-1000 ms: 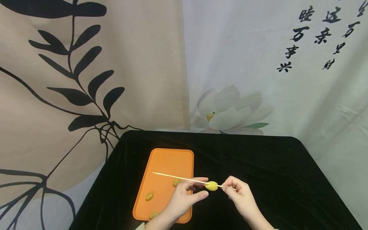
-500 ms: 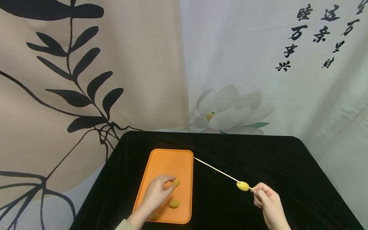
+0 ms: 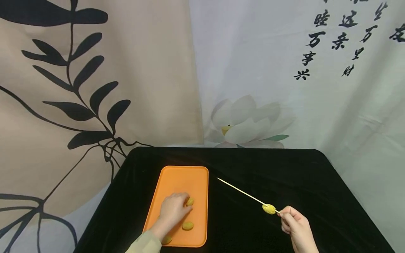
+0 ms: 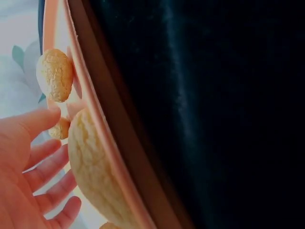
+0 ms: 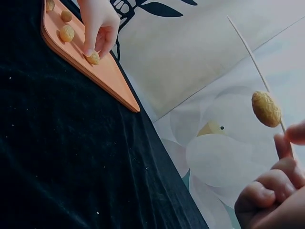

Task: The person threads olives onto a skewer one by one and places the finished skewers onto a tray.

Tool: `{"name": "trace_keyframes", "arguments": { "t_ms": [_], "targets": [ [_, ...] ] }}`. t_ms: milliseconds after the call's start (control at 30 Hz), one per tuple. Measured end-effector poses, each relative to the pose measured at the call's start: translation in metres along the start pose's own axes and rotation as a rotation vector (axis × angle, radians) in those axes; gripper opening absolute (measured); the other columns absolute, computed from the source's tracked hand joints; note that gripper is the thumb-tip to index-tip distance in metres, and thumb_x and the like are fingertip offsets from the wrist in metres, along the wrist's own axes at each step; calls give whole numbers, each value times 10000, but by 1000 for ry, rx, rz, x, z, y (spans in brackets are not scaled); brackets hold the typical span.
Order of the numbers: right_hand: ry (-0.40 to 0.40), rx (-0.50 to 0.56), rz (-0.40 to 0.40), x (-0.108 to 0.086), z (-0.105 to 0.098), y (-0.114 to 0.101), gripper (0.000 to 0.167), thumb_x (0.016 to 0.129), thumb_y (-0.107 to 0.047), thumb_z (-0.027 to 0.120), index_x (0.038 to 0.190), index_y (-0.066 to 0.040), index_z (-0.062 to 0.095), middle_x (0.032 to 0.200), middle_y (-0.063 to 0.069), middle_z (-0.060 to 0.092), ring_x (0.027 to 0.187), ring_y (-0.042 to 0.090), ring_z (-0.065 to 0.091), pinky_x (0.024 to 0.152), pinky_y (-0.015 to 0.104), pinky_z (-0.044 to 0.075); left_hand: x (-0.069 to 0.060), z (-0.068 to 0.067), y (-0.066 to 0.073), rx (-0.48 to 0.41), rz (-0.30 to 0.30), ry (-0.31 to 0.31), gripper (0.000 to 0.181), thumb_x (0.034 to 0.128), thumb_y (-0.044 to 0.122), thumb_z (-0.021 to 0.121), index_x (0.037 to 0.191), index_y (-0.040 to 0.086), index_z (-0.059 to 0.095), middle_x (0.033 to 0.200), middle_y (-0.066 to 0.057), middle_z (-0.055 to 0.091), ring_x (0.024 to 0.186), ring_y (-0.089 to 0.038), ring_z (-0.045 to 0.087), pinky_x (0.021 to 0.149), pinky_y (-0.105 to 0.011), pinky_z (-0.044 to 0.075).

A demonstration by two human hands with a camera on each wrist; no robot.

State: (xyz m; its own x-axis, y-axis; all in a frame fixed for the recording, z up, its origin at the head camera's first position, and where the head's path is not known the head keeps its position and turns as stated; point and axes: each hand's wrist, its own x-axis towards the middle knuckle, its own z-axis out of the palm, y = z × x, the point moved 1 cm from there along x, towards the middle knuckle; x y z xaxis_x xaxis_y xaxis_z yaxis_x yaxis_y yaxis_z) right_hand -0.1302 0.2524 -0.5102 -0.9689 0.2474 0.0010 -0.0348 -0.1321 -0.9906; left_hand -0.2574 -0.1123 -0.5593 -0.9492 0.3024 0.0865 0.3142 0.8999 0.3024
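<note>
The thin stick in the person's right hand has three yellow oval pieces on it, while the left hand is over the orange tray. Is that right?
Not quite: the thin stick in the right hand has only one yellow oval piece on it, as the head view shows. The left hand is indeed over the orange tray.

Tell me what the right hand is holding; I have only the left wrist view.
Observer: The right hand grips a thin stick near one end.
Operator: Say what is on it.
Observer: One yellow fruit, threaded close to that hand.
Operator: Place the other end for me.
Observer: In the head view, it shows just right of the tray, against the black cloth.
</note>
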Motion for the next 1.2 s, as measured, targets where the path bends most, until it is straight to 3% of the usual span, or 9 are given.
{"name": "trace_keyframes", "arguments": {
  "t_ms": [133, 233, 367, 533, 700, 933, 1200],
  "targets": [
    [17, -32, 18, 0, -2, -4, 235, 906, 80, 434, 747, -39, 561, 529, -48, 352, 506, 291, 161, 476, 431, 150, 1, 1, 1, -10, 13, 47, 209, 791, 316, 796, 894, 197, 658, 710, 117, 521, 640, -95, 457, 580, -307, 386],
    [40, -85, 35, 0, -4, -9, 193, 889, 80, 454, 744, -7, 545, 533, -35, 349, 520, 319, 182, 485, 440, 170, -2, -11, 8, -103, -8, 43, 182, 819, 264, 768, 943, 198, 653, 740, 116, 544, 625, -92, 454, 571, -294, 395],
    [53, -146, 24, 1, -4, -15, 180, 868, 93, 473, 733, -5, 542, 535, -36, 348, 518, 320, 211, 451, 406, 199, -12, -42, 26, -232, 2, 55, 194, 837, 228, 745, 1007, 209, 654, 869, 86, 639, 744, -123, 558, 672, -345, 474],
    [21, -174, -33, 4, 0, -21, 201, 862, 127, 485, 728, -12, 543, 530, -19, 298, 497, 289, 195, 417, 352, 206, -25, -84, 52, -340, 101, 169, 201, 823, 215, 761, 1004, 232, 677, 953, 105, 677, 905, -137, 608, 821, -414, 479],
    [-24, -233, -66, 8, 11, -29, 172, 849, 130, 516, 731, 8, 539, 539, 2, 266, 462, 188, 218, 405, 318, 228, -38, -111, 63, -420, 168, 279, 243, 790, 182, 799, 984, 277, 688, 936, 239, 641, 906, -32, 577, 886, -417, 420],
    [-19, -288, -137, 11, 19, -38, 224, 807, 165, 519, 686, -23, 532, 542, -40, 308, 460, 122, 280, 408, 259, 273, -48, -128, 68, -474, 257, 324, 334, 789, 156, 802, 1037, 334, 670, 1006, 298, 614, 974, 6, 559, 932, -431, 386],
    [-14, -339, -131, 10, 21, -40, 192, 794, 153, 538, 688, -8, 534, 558, -62, 330, 482, 93, 325, 432, 298, 293, -52, -131, 68, -480, 268, 335, 361, 795, 142, 793, 1055, 354, 659, 1002, 294, 608, 967, 10, 553, 929, -422, 393]
  ]
}}
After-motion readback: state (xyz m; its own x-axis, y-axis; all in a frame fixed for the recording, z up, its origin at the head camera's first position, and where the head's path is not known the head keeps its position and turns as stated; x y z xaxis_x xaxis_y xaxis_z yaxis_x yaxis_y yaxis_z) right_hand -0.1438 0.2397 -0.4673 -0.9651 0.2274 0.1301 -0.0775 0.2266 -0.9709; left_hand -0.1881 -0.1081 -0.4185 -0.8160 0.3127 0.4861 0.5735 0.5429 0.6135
